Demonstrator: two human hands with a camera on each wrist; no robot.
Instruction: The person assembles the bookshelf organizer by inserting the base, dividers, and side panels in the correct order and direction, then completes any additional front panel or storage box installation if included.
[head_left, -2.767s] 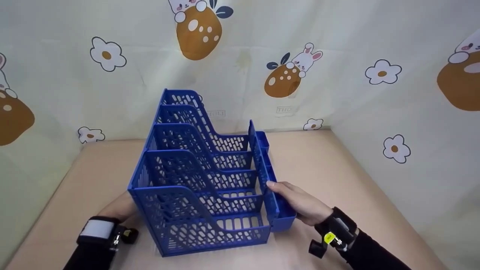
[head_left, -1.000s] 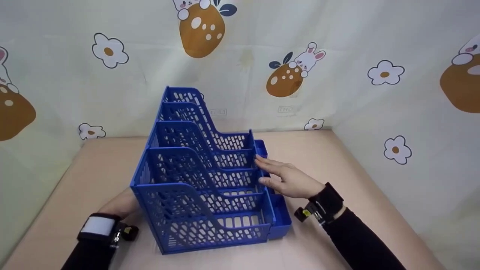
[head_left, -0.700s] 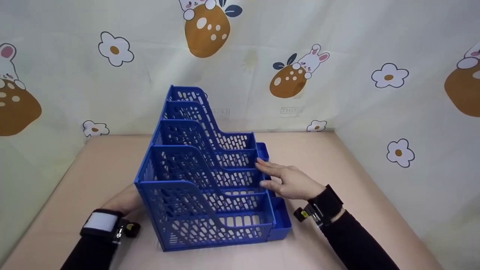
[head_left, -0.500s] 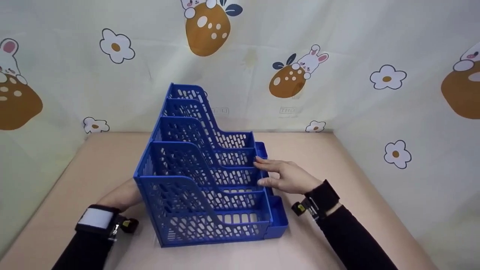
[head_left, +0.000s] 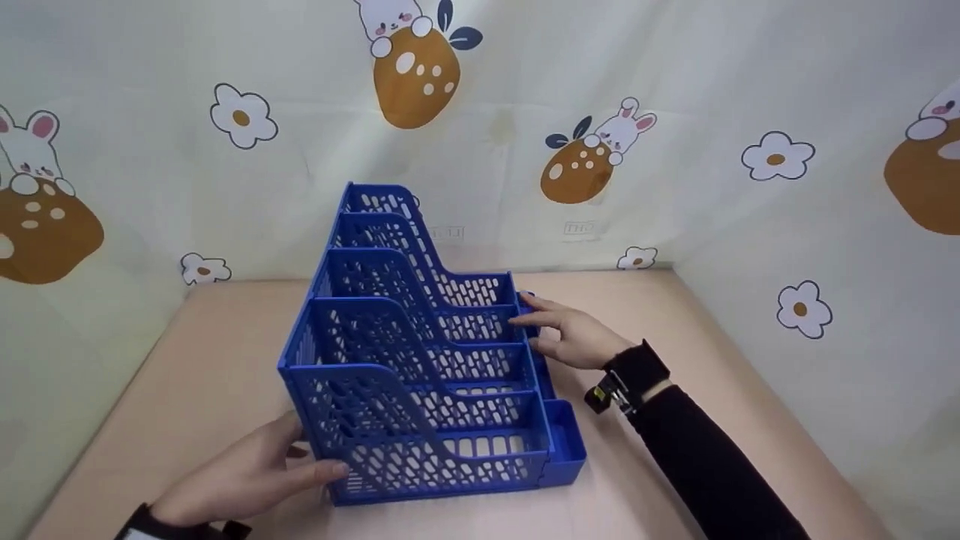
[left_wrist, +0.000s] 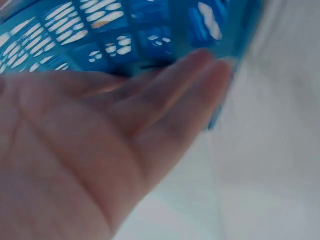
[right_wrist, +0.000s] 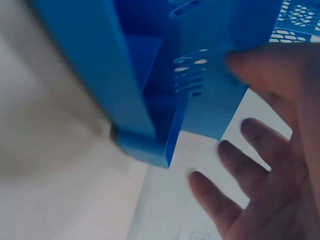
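A blue plastic desktop file organizer (head_left: 337,397) with several upright perforated dividers stands on the table, its low front facing right. Small open trays (head_left: 562,472) line that front; in the right wrist view their blue walls (right_wrist: 85,60) show close up. My left hand (head_left: 232,476) is at the near left corner, thumb along the near side panel and the other fingers partly hidden behind the corner. The left wrist view shows its fingers (left_wrist: 175,100) extended at the perforated wall. My right hand (head_left: 585,337) has its fingers spread at the front panel's top edge, gripping nothing.
The peach-coloured tabletop (head_left: 675,420) extends on both sides of the organizer. A pale curtain (head_left: 480,135) printed with rabbits, brown fruit and flowers hangs at the back and sides.
The front panel with trays, earlier raised in my right hand's grip, now sits lower, level with the dividers. My right hand has released it. My left hand has come from behind to the near corner.
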